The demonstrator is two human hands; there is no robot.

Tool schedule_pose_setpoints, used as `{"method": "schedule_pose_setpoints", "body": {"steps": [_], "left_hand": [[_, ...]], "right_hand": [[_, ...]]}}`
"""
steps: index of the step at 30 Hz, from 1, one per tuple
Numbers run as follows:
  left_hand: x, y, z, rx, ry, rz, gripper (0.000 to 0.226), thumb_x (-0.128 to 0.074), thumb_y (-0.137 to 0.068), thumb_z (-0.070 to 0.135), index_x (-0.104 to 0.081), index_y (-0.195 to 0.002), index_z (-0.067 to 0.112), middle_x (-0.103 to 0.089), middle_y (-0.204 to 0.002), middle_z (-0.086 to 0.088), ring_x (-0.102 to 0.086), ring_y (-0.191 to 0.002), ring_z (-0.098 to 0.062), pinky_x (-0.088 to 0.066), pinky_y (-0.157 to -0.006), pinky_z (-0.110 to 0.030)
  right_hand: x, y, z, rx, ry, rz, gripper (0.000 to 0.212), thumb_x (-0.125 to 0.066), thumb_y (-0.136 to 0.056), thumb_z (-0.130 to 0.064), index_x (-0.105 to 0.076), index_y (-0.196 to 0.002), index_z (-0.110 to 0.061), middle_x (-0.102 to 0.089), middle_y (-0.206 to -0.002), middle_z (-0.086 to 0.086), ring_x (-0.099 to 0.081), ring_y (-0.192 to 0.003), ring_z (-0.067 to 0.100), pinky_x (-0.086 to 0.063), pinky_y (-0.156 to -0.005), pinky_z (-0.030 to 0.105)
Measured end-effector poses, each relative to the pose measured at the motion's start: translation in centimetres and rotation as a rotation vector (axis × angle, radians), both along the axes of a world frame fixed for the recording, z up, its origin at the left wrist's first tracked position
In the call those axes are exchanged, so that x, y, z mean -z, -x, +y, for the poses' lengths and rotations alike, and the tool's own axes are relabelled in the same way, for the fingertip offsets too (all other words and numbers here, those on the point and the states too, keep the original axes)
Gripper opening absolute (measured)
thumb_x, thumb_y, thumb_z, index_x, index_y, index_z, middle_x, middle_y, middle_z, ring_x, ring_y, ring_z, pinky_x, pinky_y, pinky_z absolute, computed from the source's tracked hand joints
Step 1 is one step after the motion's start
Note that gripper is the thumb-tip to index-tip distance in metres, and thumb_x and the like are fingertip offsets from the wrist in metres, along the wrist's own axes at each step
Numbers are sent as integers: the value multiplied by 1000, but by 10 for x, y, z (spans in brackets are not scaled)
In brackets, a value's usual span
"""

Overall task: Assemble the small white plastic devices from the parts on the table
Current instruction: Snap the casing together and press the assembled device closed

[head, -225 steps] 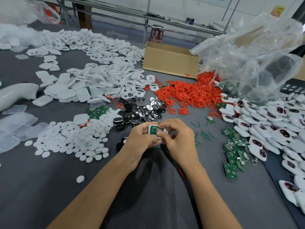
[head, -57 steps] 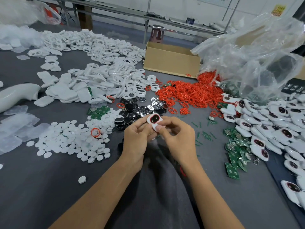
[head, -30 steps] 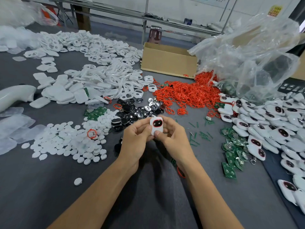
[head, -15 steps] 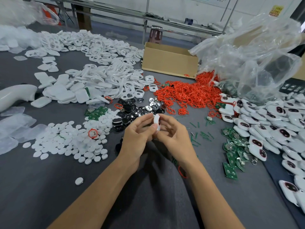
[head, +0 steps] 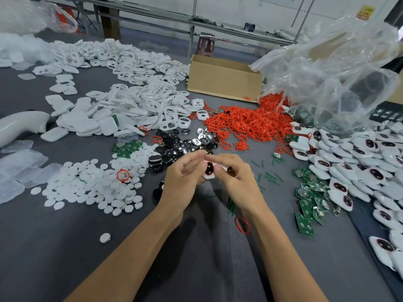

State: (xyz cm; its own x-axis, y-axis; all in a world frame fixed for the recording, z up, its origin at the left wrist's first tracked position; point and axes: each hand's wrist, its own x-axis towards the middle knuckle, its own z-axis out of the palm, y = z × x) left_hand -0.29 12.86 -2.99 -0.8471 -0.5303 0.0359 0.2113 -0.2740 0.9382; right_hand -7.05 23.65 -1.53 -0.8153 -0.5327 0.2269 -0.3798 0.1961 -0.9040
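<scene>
One small white rounded plastic device, its face showing a dark oval window edged in red, is held between both hands above the table. The left hand grips its left edge with thumb and curled fingers; the right hand pinches its right edge. Right of the hands: heap of like devices, too many to count. By the right wrist: one loose red rubber ring. Beside the left forearm: one lone white round disc. Beyond the hands: one brown cardboard box.

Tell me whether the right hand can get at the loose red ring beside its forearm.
Probably yes: the red ring lies uncovered on bare table, but the right hand is holding the device.
</scene>
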Motion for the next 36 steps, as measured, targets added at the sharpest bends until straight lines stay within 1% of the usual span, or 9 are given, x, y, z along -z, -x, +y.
{"method": "schedule_pose_setpoints", "body": {"steps": [4,8,14,16,19,24,27,31,36], "left_hand": [[3,1,0,-2,-17,-47,26,-55,-93,-7,-67,-109,8,-73,-103,-9,-70,-95,-16,-58,-80,-22],[2,0,-2,54,-110,-53,23,-53,-93,-6,-69,-100,11,-76,-92,-6,-73,-85,-15,-57,-70,-19],[3,3,-5,-10,-201,-82,19,-51,-97,-1,-67,-102,8,-73,-103,-11,-71,-97,-18,-58,-81,-25],[2,3,-7,-39,-201,-54,19,-51,-97,1,-67,-100,10,-73,-104,-11,-71,-99,-18,-58,-82,-25],[1,2,-9,-81,-194,-20,21,-49,-97,0,-67,-100,10,-72,-106,-12,-69,-102,-16,-57,-79,-23],[1,2,-10,-77,-168,-35,19,-53,-95,0,-67,-101,12,-73,-105,-9,-69,-102,-16,-57,-82,-24],[0,1,-5,7,-146,-41,25,-58,-90,-5,-66,-108,10,-73,-107,-10,-70,-97,-19,-57,-83,-24],[2,-1,-4,25,-25,-5,35,-58,-86,-14,-68,-108,11,-75,-96,-5,-71,-84,-12,-55,-73,-17],[4,-1,-6,-21,123,-20,35,-60,-86,-11,-70,-107,15,-75,-97,0,-68,-80,-3,-52,-73,-14]], "right_hand": [[0,1,-2,28,90,-42,34,-67,-85,-4,-64,-114,-20,-65,-86,4,-52,-73,13,-46,-73,32],[-5,0,2,-144,266,-267,40,-76,-70,-10,-65,-108,-13,-68,-88,8,-60,-77,16,-52,-73,26],[-3,3,4,322,218,277,31,-76,-79,-23,-65,-109,-24,-67,-101,-5,-58,-91,12,-44,-83,24],[-1,4,6,338,44,385,35,-77,-74,-32,-66,-107,-30,-66,-102,-9,-55,-99,13,-41,-91,26],[10,-1,3,288,-358,305,41,-81,-68,-43,-68,-105,-32,-67,-94,-14,-51,-99,10,-31,-92,28],[1,2,3,225,93,63,33,-80,-73,-9,-64,-101,-18,-66,-82,-7,-53,-64,5,-48,-67,28],[2,1,1,71,234,-102,34,-66,-79,12,-59,-100,-13,-68,-91,-1,-63,-74,5,-54,-71,28],[2,0,-1,27,275,-280,29,-60,-82,16,-58,-98,-9,-70,-88,11,-67,-78,21,-58,-78,36],[0,0,1,2,215,-387,23,-55,-85,17,-61,-100,1,-70,-80,14,-67,-68,21,-59,-71,27]]}}
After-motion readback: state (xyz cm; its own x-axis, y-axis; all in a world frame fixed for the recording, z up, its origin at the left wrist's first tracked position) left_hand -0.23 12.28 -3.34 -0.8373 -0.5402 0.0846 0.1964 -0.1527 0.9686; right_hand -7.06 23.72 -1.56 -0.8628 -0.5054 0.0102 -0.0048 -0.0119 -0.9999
